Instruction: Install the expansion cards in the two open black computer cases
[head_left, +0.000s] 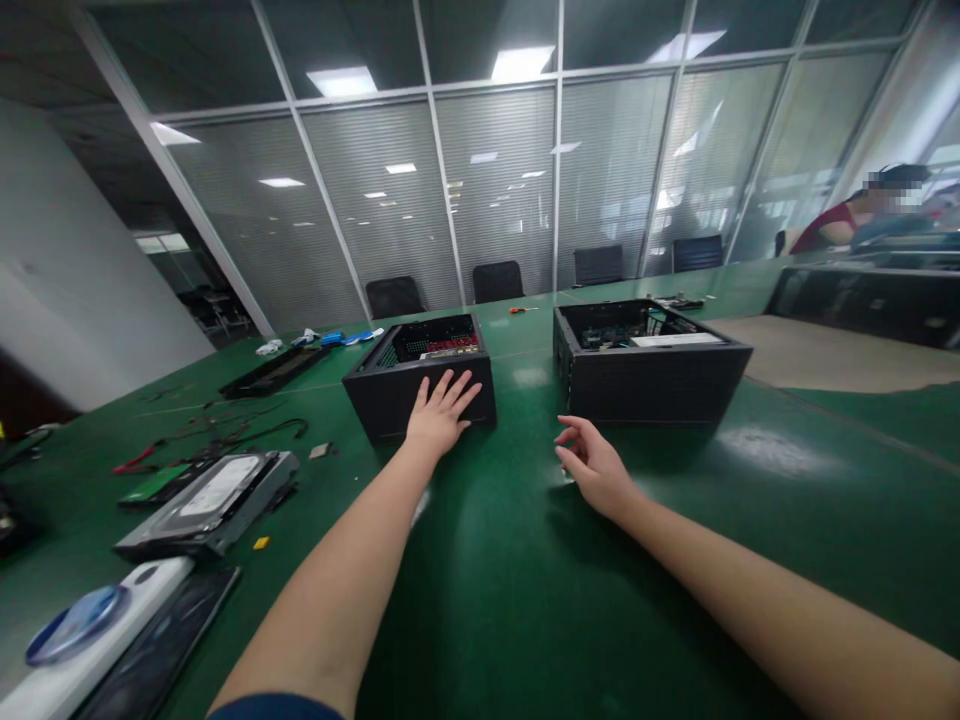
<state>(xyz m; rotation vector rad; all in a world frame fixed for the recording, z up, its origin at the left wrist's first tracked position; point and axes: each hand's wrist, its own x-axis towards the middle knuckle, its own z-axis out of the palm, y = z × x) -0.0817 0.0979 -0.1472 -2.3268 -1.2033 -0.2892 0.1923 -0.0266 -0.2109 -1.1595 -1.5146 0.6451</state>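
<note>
My left hand (441, 412) lies with spread fingers against the near side of a black computer case (375, 395). That case is open on top, and a red circuit board (452, 343) shows inside. To the right, my right hand (590, 462) is held over the green table (480, 600), fingers loosely bent and apart, holding nothing. Just beyond it stands a second black computer case (649, 385), also open on top, with a circuit board and a pale flat part visible inside. My right hand appears apart from this case.
On the left are a hard drive (214, 500), loose cables (240, 430), a black panel (274, 370), and a white bar (112, 620) with a round clear-and-blue object on it. An orange screwdriver (519, 310) lies behind. Another person (840, 225) sits far right.
</note>
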